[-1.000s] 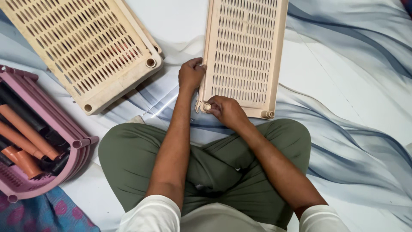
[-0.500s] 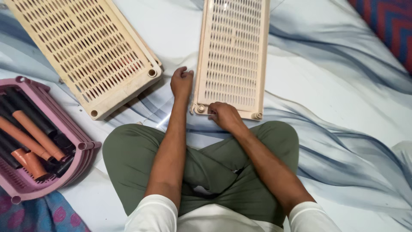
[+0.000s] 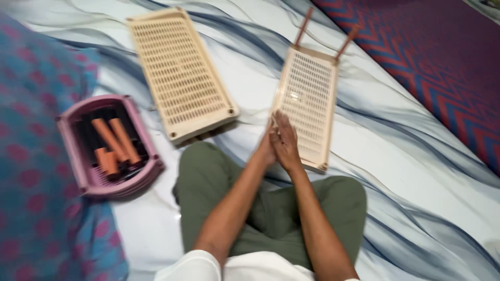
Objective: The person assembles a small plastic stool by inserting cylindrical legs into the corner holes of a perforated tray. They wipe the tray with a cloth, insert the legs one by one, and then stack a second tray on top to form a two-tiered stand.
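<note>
A cream slotted shelf panel (image 3: 308,93) lies on the sheet in front of my crossed legs. Two brown tubes (image 3: 303,26) stick out of its far corners. My right hand (image 3: 286,139) rests flat, fingers stretched out, on the panel's near left part. My left hand (image 3: 266,150) is pressed against it at the panel's left edge and is mostly hidden behind the right hand, so its grip cannot be made out. The frame is blurred by motion.
A stack of cream slotted panels (image 3: 179,73) lies to the left. Further left is a pink tray (image 3: 83,171) holding several orange-brown tubes (image 3: 115,140). A blue and pink patterned cloth (image 3: 36,198) covers the left side, and a red zigzag mat (image 3: 442,67) lies at the right.
My hands have come together at the panel's near left edge, the right hand now flat on it. The view has swung, showing the panel's far end with two tubes.
</note>
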